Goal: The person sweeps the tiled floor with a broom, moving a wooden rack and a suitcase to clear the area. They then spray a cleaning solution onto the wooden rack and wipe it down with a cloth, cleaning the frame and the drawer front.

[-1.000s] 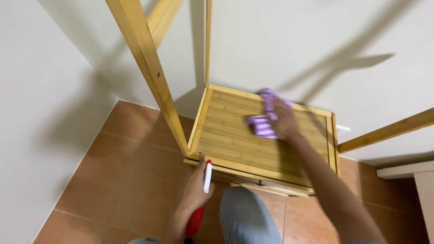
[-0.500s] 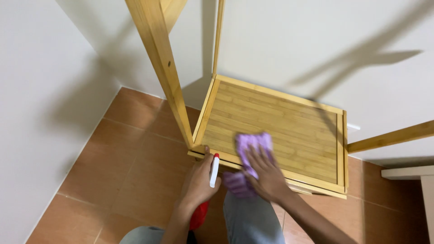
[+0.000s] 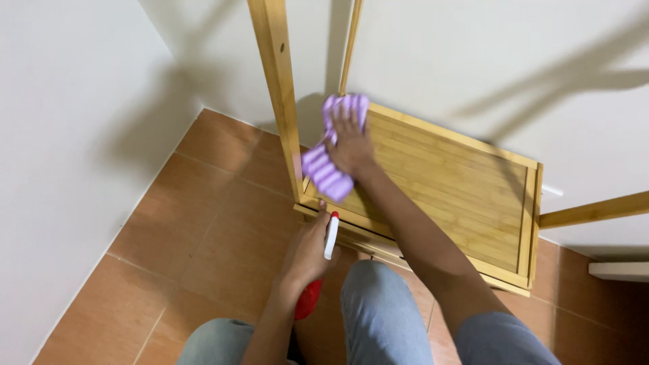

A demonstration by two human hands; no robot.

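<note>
1. Bottom of frame: knees in grey trousers (image 3: 382,311), the person crouched over a tiled floor (image 3: 196,236).
2. Lower centre: left hand (image 3: 307,253) clenched around a spray bottle (image 3: 324,260). The bottle has a red body and a white nozzle with a red tip; the nozzle points up toward the shelf's front edge. It is held idle just in front of the shelf and does not touch it.
3. Centre: right hand (image 3: 351,145) pressed flat on a purple cloth (image 3: 331,162), fingers spread. The cloth is bunched under the palm at the shelf's left end, close to the upright post (image 3: 277,88).
4. Bamboo shelf (image 3: 460,182), middle right: the cloth covers the left rear corner only. No wet streak or dust line can be made out, so wiped and unwiped parts cannot be told apart. My judgement: wiping is in progress; the right half and the frame rails look untouched.
5. Far: white wall (image 3: 473,61), crossed by shadows of the rack.
</note>
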